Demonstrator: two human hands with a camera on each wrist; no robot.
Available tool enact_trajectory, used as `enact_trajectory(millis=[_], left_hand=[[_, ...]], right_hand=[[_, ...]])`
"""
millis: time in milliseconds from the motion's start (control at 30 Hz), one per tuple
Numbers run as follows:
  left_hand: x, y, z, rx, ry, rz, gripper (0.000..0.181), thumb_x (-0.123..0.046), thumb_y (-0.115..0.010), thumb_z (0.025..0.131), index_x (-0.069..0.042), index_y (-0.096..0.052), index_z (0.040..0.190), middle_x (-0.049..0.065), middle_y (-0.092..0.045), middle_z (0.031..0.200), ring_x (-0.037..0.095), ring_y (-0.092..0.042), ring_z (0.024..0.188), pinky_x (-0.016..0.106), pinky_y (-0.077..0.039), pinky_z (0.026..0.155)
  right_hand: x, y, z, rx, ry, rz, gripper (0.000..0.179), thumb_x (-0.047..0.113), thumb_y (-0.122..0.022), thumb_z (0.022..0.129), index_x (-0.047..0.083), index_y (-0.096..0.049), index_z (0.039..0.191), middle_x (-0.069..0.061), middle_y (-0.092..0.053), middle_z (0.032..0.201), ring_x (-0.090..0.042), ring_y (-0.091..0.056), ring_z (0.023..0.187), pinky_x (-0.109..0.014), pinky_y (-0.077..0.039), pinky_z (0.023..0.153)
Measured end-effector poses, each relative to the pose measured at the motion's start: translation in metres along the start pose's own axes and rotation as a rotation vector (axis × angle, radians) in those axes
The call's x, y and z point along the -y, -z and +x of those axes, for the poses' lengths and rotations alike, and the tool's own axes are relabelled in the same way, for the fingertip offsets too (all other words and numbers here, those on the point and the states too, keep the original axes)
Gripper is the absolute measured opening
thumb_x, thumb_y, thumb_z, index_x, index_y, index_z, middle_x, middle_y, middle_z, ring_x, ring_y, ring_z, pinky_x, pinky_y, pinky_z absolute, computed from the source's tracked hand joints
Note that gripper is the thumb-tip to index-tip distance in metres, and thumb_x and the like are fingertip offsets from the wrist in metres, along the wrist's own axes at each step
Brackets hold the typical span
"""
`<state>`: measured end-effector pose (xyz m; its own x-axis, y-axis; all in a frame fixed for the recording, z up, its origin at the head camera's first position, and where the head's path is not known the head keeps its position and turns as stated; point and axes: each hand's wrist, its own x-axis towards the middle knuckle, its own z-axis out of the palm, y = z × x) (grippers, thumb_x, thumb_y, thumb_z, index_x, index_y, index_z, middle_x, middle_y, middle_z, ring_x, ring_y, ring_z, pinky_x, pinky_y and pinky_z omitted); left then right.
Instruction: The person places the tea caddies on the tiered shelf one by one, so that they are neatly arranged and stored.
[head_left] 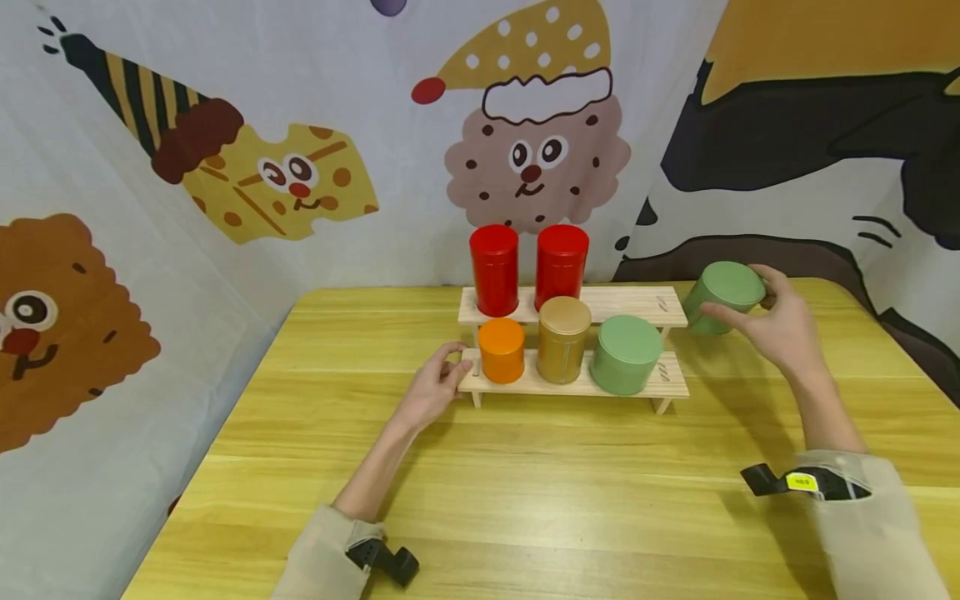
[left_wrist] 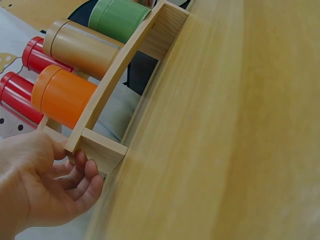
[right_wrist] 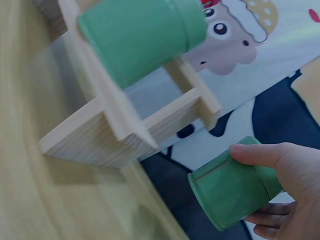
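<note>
My right hand [head_left: 783,325] grips a green canister [head_left: 723,287], thumb on one side and fingers on the other, just right of a two-tier wooden rack [head_left: 622,305]. In the right wrist view this canister [right_wrist: 232,185] hangs tilted beside the rack's end. My left hand [head_left: 433,387] holds the left end of the lower shelf, its thumb and fingers pinching the board's edge in the left wrist view. On the lower shelf stand an orange canister [head_left: 502,354], a gold canister [head_left: 561,346] and another green canister [head_left: 626,358]. Two red canisters [head_left: 495,271] are upright on the upper shelf.
The rack stands on a wood-grain table [head_left: 525,492] towards its back edge. Behind it hangs a cloth [head_left: 337,258] printed with cartoon figures. The upper shelf's right part is bare board.
</note>
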<state>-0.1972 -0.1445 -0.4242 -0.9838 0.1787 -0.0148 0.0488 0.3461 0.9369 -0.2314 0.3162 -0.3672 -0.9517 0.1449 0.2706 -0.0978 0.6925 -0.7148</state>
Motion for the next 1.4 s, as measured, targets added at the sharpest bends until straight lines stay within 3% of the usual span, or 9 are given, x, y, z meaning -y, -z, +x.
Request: enact_trajectory(millis=[133,267,467,633,833,1067,1400], left_hand=[[0.001,0.000,0.000,-0.003,0.000,0.001,0.045,-0.022,-0.054,0.107,-0.002,-0.045,0.146,0.010,-0.058,0.083,0.019,-0.054,0.072,0.035,-0.056,0.074],[0.001,0.000,0.000,-0.003,0.014,0.000,0.045,-0.023,-0.054,0.107,-0.004,-0.046,0.147,0.010,-0.059,0.086,0.019,-0.055,0.074,0.035,-0.056,0.076],[0.000,0.000,0.000,-0.006,0.019,0.001,0.043,-0.023,-0.054,0.107,-0.005,-0.047,0.146,0.010,-0.059,0.085,0.019,-0.054,0.073,0.036,-0.056,0.075],[0.000,0.000,0.000,-0.006,0.016,0.008,0.043,-0.024,-0.054,0.107,-0.005,-0.047,0.145,0.009,-0.058,0.084,0.019,-0.053,0.072,0.036,-0.055,0.075],[0.000,0.002,-0.001,-0.008,0.017,0.010,0.044,-0.024,-0.053,0.107,-0.005,-0.046,0.147,0.010,-0.059,0.085,0.019,-0.054,0.074,0.037,-0.057,0.078],[0.000,0.002,-0.001,-0.007,0.021,0.016,0.044,-0.025,-0.053,0.107,-0.005,-0.046,0.146,0.011,-0.060,0.087,0.020,-0.056,0.076,0.038,-0.057,0.078],[0.000,0.000,-0.001,-0.001,0.024,-0.001,0.044,-0.024,-0.054,0.107,-0.006,-0.047,0.146,0.011,-0.060,0.088,0.019,-0.056,0.077,0.037,-0.057,0.078]], right_hand=[[0.008,0.006,-0.002,-0.044,-0.007,0.000,0.094,0.040,-0.079,0.088,0.005,-0.027,0.158,-0.028,-0.046,0.144,-0.040,-0.047,0.119,-0.028,-0.035,0.081],[0.016,0.010,-0.005,-0.082,-0.007,-0.012,0.092,0.040,-0.080,0.087,0.010,-0.030,0.159,-0.023,-0.047,0.145,-0.033,-0.045,0.118,-0.028,-0.035,0.084],[0.031,0.014,-0.008,-0.111,-0.012,0.001,0.090,0.039,-0.081,0.086,0.017,-0.032,0.158,-0.017,-0.046,0.150,-0.034,-0.046,0.127,-0.038,-0.037,0.102],[0.048,0.014,-0.013,-0.104,0.000,0.015,0.090,0.039,-0.081,0.086,0.017,-0.033,0.158,-0.015,-0.044,0.153,-0.039,-0.045,0.132,-0.044,-0.035,0.109],[0.065,0.005,-0.015,-0.073,0.058,0.058,0.088,0.038,-0.082,0.086,0.016,-0.035,0.157,-0.016,-0.046,0.149,-0.042,-0.046,0.132,-0.047,-0.035,0.109],[0.077,-0.008,-0.013,-0.039,0.096,0.102,0.090,0.036,-0.083,0.085,0.017,-0.034,0.158,-0.017,-0.046,0.150,-0.044,-0.045,0.132,-0.061,-0.034,0.108],[0.089,-0.026,-0.008,0.006,0.111,0.132,0.091,0.038,-0.082,0.086,0.016,-0.032,0.159,-0.018,-0.049,0.145,-0.038,-0.047,0.125,-0.058,-0.037,0.098]])
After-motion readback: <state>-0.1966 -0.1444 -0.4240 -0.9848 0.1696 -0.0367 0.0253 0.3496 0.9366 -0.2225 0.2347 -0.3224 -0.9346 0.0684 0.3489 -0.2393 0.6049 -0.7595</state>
